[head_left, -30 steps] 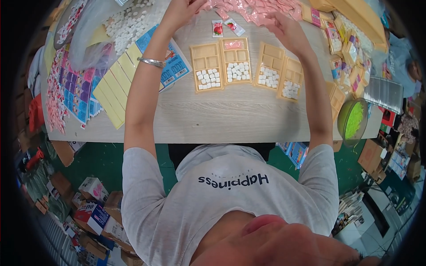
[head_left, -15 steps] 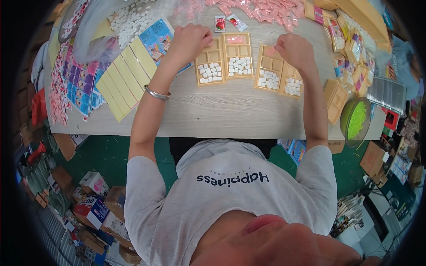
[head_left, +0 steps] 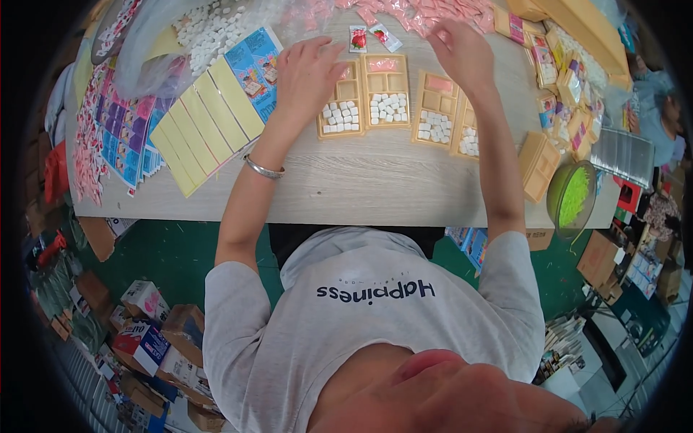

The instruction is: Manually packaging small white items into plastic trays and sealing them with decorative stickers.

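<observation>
My left hand (head_left: pixel 309 78) hovers over the far end of the leftmost beige tray (head_left: pixel 348 94), its fingers loosely spread with nothing seen in them. My right hand (head_left: pixel 463 56) reaches to the near edge of a heap of pink sachets (head_left: pixel 451 11), thumb and fingers apart. Beside the leftmost tray lies a second tray (head_left: pixel 390 81), with a pink sachet (head_left: pixel 382 65) in its far compartment. A third tray (head_left: pixel 423 101) holds one too. My right forearm partly covers a fourth tray (head_left: pixel 456 143). White pellets (head_left: pixel 436 127) fill the near compartments of all these trays.
Two strawberry-print sachets (head_left: pixel 358 39) lie beyond the trays. To the left are yellow-backed card sheets (head_left: pixel 206 119) and a pile of white pellets (head_left: pixel 209 32). On the right are packed trays (head_left: pixel 575 78), stacked trays (head_left: pixel 538 166) and a bowl of green bits (head_left: pixel 574 195).
My right hand has moved from the third tray away to the pink heap, leaving a pink sachet in that tray. My left hand has shifted slightly left and its fingers have opened.
</observation>
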Available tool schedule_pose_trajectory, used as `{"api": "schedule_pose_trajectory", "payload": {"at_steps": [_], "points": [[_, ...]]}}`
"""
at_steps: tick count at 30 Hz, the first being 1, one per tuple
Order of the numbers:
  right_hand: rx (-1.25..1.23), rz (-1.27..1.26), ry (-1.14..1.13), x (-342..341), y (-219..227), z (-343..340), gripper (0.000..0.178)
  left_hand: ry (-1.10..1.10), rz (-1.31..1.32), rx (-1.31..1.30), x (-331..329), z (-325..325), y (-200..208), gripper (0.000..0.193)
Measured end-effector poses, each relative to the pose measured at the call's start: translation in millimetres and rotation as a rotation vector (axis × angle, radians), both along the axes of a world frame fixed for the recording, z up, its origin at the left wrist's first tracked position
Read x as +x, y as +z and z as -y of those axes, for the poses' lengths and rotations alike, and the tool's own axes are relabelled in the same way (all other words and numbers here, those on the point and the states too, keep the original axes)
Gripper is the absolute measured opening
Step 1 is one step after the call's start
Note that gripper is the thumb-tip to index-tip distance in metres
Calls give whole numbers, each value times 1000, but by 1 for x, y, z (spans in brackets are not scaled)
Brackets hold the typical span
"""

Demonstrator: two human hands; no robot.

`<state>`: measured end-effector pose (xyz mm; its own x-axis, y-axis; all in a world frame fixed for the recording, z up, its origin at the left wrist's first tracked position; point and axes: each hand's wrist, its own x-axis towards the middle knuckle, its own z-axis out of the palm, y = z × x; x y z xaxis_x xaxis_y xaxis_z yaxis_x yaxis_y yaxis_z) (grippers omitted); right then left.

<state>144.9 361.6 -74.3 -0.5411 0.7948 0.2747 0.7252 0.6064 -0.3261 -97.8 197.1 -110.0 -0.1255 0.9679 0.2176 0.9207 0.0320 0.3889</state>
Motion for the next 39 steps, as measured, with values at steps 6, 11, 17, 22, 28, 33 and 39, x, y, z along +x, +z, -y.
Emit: {"api": "schedule_pose_trajectory", "payload": {"at_steps": [6,11,17,22,28,33,39], "points": [[108,300,143,-76,-22,-49,21,-135,-192,-150,27,8,-10,79],[295,56,139,-15,15,-37,22,-133,-184,-38,47,-2,12,83],[-370,116,-35,112,37,18,18,-354,-91,-56,129,-22,4,76],[-125,68,66,156,-6,24,16,-404,-175,-31,190,-39,-14,74],[156,-128,-108,187,21,52,20,-488,-185,-75,183,-32,-5,75],[259,221,-932,415,31,58,23,-564,-145,-27,227,-46,9,78],[-101,255,-819,480,10,58,22,-583,-208,-64,245,-44,-5,78]]}}
